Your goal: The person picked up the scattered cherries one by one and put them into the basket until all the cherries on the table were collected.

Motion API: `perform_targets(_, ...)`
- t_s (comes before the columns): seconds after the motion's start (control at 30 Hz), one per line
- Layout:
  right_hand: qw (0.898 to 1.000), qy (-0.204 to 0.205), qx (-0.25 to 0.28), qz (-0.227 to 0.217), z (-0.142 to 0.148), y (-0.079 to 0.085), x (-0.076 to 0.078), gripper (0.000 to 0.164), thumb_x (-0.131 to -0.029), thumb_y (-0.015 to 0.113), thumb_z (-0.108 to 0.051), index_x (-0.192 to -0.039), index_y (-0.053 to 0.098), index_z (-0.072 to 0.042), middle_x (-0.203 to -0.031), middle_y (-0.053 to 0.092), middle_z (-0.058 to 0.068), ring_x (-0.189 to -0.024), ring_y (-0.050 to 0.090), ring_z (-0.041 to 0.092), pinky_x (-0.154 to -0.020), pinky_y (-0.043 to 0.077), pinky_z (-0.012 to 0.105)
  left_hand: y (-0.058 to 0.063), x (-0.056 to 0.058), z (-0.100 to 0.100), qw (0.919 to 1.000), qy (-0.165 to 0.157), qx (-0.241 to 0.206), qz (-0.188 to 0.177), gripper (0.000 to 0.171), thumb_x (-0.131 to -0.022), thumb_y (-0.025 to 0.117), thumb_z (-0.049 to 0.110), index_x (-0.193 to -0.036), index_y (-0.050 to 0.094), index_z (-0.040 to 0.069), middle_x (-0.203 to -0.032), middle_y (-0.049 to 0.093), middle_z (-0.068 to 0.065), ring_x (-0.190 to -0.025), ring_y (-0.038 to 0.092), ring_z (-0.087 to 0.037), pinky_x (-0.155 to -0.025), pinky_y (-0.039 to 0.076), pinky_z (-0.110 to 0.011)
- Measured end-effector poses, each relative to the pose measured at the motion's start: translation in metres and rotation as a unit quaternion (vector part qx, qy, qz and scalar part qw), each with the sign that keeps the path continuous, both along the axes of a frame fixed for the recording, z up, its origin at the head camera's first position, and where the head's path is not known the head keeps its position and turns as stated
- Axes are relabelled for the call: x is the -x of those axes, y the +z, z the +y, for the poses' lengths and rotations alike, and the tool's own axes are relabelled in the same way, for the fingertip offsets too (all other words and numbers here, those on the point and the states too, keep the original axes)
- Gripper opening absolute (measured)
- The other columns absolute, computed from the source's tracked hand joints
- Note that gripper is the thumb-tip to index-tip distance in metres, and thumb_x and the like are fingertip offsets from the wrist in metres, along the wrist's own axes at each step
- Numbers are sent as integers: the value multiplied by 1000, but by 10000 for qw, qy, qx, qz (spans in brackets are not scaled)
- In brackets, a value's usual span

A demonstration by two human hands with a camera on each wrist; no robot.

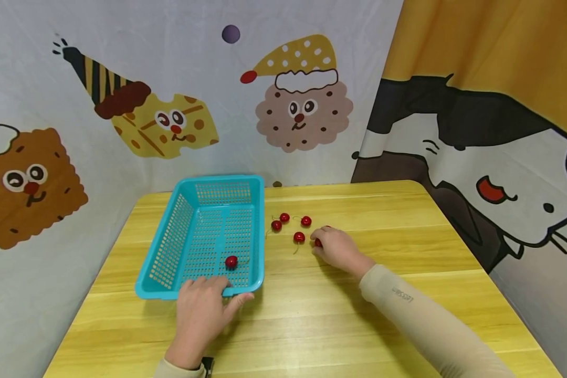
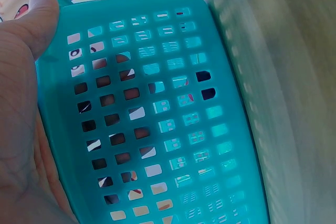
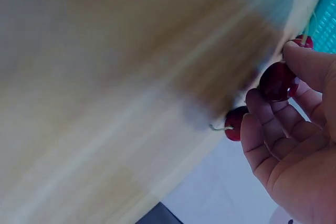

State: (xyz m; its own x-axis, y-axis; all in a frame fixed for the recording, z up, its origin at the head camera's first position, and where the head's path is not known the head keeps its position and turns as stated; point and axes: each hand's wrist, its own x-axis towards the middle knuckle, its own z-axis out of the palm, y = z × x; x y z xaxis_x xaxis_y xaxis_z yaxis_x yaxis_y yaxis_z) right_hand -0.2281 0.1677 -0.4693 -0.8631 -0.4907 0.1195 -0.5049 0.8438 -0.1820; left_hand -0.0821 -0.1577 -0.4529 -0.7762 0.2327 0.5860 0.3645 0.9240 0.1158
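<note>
My left hand grips the near rim of a turquoise plastic basket, fingers over the edge. The left wrist view has the thumb at the rim beside the slotted end wall. Inside the basket lies one red cherry with a stem. My right hand is low over the table, right of the basket, and pinches a dark red cherry between thumb and fingers. Another cherry with a pale stem shows just past its fingertips; in the head view the hand hides most of it.
Several loose cherries lie on the wood-grain table between the basket and my right hand, the nearest cherry just left of my fingers. A printed cartoon cloth hangs behind the table and along its sides.
</note>
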Motion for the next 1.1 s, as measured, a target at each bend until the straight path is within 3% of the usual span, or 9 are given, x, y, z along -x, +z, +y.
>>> perform_targets(0.13, 9996, 100, 275, 65, -11, 20, -3, 32, -90, 74, -25, -117, 68, -9, -111, 66, 6, -98, 60, 20, -85, 53, 41, 0, 0, 0, 10000, -9, -6, 10, 56, -66, 73, 69, -67, 60, 15, -57, 57, 3, -49, 45, -20, -52, 31, -36)
perform_targets(0.27, 9963, 286, 741, 319, -39, 55, -7, 31, -92, 72, -27, -118, 67, -11, -112, 65, 3, -94, 59, 14, -80, 54, 37, 0, 1, -2, 10000, -15, 5, 37, 58, -69, 69, 72, -68, 62, 14, -58, 58, 2, -49, 45, -20, -51, 32, -35)
perform_targets(0.43, 9836, 975, 1254, 854, -95, 99, -15, 29, -92, 71, -26, -117, 66, -11, -107, 65, -1, -88, 56, 7, -74, 53, 29, 0, 1, -2, 9999, -46, 12, 111, 60, -72, 64, 76, -64, 56, 17, -53, 49, 6, -47, 42, -18, -50, 29, -34)
perform_targets(0.53, 9761, 1520, 1228, 952, -132, 111, -20, 31, -93, 70, -27, -120, 65, -11, -110, 65, -1, -91, 55, 7, -77, 51, 24, 1, 1, -1, 9998, -81, -3, 161, 57, -69, 69, 72, -64, 55, 17, -53, 47, 6, -46, 42, -19, -49, 29, -34)
perform_targets(0.67, 9755, 1890, 1030, 448, -177, 103, -22, 33, -96, 65, -31, -124, 63, -14, -115, 61, -4, -95, 52, 4, -79, 48, 21, -1, 0, 0, 9999, -51, 32, 141, 58, -69, 70, 71, -65, 59, 15, -54, 52, 2, -47, 44, -20, -49, 31, -36)
perform_targets(0.87, 9817, 1645, 701, -662, -210, 64, -16, 36, -97, 63, -36, -128, 61, -17, -117, 60, -9, -91, 50, 1, -76, 48, 18, -5, -2, 2, 9999, -59, 74, 122, 60, -71, 66, 74, -60, 50, 17, -51, 45, 4, -46, 40, -19, -49, 29, -34)
perform_targets(0.97, 9839, 1581, 419, -720, -215, 52, -13, 35, -97, 63, -35, -126, 63, -17, -115, 62, -9, -89, 51, 2, -78, 49, 20, -5, -1, 2, 9998, -83, 24, 174, 60, -71, 67, 73, -63, 54, 14, -53, 50, 1, -48, 42, -20, -49, 30, -35)
perform_targets(1.1, 9847, 1660, -20, -524, -219, 47, -11, 34, -96, 64, -36, -125, 63, -18, -114, 62, -8, -91, 54, 4, -81, 50, 24, -3, 2, 0, 9997, -62, 31, 221, 61, -71, 66, 73, -63, 54, 14, -53, 50, 0, -47, 43, -22, -48, 29, -36)
